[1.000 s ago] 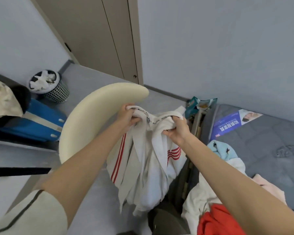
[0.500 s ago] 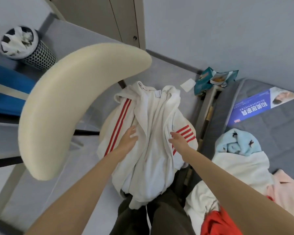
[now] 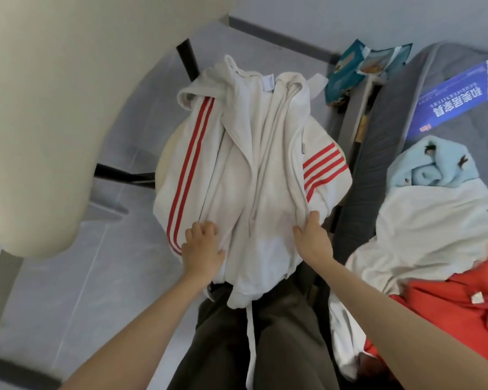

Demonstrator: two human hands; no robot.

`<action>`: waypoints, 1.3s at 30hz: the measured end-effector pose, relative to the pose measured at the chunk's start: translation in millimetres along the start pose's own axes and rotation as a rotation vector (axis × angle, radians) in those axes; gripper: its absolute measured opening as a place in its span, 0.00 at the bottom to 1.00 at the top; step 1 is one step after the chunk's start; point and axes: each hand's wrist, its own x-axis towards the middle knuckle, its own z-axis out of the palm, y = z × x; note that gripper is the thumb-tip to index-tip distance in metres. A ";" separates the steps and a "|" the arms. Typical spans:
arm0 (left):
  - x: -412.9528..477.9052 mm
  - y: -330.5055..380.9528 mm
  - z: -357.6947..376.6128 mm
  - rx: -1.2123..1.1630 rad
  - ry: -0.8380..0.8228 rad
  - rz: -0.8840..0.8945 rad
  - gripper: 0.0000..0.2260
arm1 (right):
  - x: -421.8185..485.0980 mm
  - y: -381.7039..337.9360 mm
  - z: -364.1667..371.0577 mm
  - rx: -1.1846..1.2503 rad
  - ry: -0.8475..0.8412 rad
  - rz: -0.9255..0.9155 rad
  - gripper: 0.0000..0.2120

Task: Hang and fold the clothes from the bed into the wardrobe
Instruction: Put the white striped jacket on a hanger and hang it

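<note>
A white hooded jacket with red stripes [image 3: 245,153] lies spread over the round seat of a cream chair [image 3: 164,156], collar at the far side. My left hand [image 3: 202,247] grips the jacket's near left part with curled fingers. My right hand [image 3: 312,236] pinches a fold of the jacket's right front. On the grey bed [image 3: 383,108] to the right lie a light blue garment [image 3: 431,164], a white garment [image 3: 428,220] and a red garment [image 3: 457,313].
The chair's curved cream backrest [image 3: 48,108] fills the upper left, close to my left arm. Snack packets [image 3: 347,68] lie on the floor by the bed frame. A blue printed sheet [image 3: 457,97] sits on the mattress. My dark trousers [image 3: 237,333] are below the chair.
The jacket went from being held up in the air to lying on the chair seat. Both hands slid from its collar down to its near half, and the view tilted downwards.
</note>
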 end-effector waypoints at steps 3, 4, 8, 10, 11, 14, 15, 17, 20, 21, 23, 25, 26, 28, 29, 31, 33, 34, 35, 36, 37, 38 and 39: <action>0.3 -12.4 3.5 0.124 0.053 0.127 0.11 | -21.3 8.5 1.4 -0.143 0.045 -0.089 0.08; 0.6 -14.1 0.8 0.065 0.050 0.144 0.11 | -28.7 7.6 -0.8 -0.171 0.078 -0.129 0.07; -6.5 -14.6 -25.8 -0.181 0.092 0.177 0.12 | -57.2 -17.1 -22.4 0.049 0.278 -0.227 0.09; -6.4 -9.5 -49.9 -0.181 0.158 0.240 0.11 | -66.3 -41.3 -39.4 0.198 0.401 -0.280 0.07; -3.7 -4.8 -64.3 -0.180 0.192 0.277 0.10 | -69.3 -54.5 -48.9 0.239 0.464 -0.316 0.06; 12.6 12.5 -104.0 -0.304 0.310 0.312 0.08 | -73.2 -91.6 -72.4 0.243 0.608 -0.426 0.09; 18.3 17.9 -114.4 -0.387 0.332 0.301 0.08 | -71.7 -100.0 -75.2 0.221 0.606 -0.449 0.09; 26.5 22.9 -123.8 -0.569 0.273 0.294 0.08 | -66.6 -110.8 -70.6 0.191 0.452 -0.453 0.11; 22.4 11.4 -106.2 -0.770 0.049 0.229 0.09 | -62.3 -104.4 -42.7 0.343 -0.081 -0.311 0.17; 16.6 2.8 -93.8 -0.770 0.008 0.208 0.11 | -62.5 -95.5 -29.4 0.365 -0.216 -0.255 0.17; 0.9 -16.7 -65.5 -0.741 -0.002 0.173 0.12 | -61.2 -70.7 -5.6 0.153 -0.259 -0.283 0.17; -15.6 -35.8 -38.3 -0.720 0.018 0.115 0.13 | -58.1 -45.2 10.5 -0.157 -0.163 -0.356 0.22; -22.7 -44.1 -26.1 -0.710 0.026 0.081 0.13 | -56.1 -34.6 15.6 -0.281 -0.108 -0.359 0.26; -35.5 -56.5 -5.4 -0.703 0.044 0.008 0.11 | -54.0 -22.1 20.2 -0.466 -0.005 -0.296 0.28; -40.7 -61.0 3.6 -0.714 0.054 -0.036 0.09 | -52.2 -19.0 20.8 -0.558 0.044 -0.270 0.26; -45.7 -66.7 17.8 -0.771 0.049 -0.155 0.07 | -48.3 -18.4 19.9 -0.706 0.131 -0.282 0.16; -45.6 -68.7 29.2 -0.889 0.025 -0.320 0.05 | -46.7 -19.1 20.5 -0.698 0.117 -0.374 0.10; -44.4 -69.4 34.7 -0.993 0.008 -0.425 0.06 | -48.9 -19.0 22.5 -0.592 0.051 -0.417 0.08; -43.1 -69.4 37.3 -1.135 -0.018 -0.547 0.09 | -54.4 -19.3 25.6 -0.454 -0.055 -0.443 0.06; -41.6 -69.8 39.4 -1.286 -0.049 -0.664 0.13 | -62.2 -20.0 31.0 -0.332 -0.169 -0.453 0.06; -40.4 -71.2 41.6 -1.402 -0.072 -0.747 0.18 | -70.6 -19.4 38.2 -0.248 -0.263 -0.463 0.07; -39.2 -73.4 44.4 -1.473 -0.089 -0.788 0.23 | -79.0 -17.2 47.1 -0.202 -0.340 -0.456 0.07; -37.8 -76.2 47.3 -1.526 -0.106 -0.805 0.26 | -87.0 -14.1 57.4 -0.166 -0.409 -0.425 0.09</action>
